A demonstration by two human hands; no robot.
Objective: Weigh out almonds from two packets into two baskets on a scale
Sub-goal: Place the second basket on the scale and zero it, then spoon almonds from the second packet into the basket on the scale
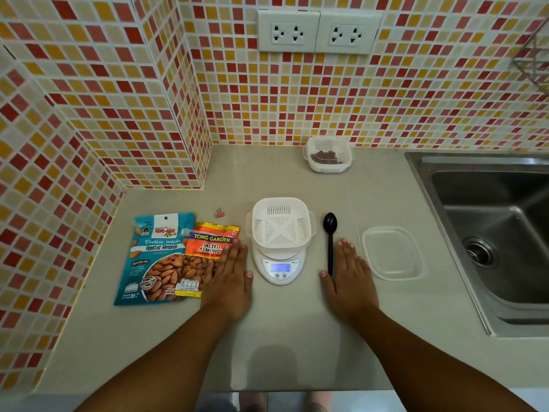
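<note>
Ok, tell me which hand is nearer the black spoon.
Right. The right hand lies flat just right of the black spoon, thumb beside its handle end. The left hand rests across the scale, on the orange packet.

White digital scale (280, 264) at centre of frame, display lit. Empty white slotted basket (281, 223) seated upright on its platform. Second white basket (328, 154), upper centre-right near the tiled wall, upright, holding a few almonds (323, 157). Teal "Roasted Almonds" packet (154, 260) lies flat at left of centre. Orange "Salted Almonds" packet (205, 258) lies flat, overlapping the teal packet's right edge, between it and the scale.
</note>
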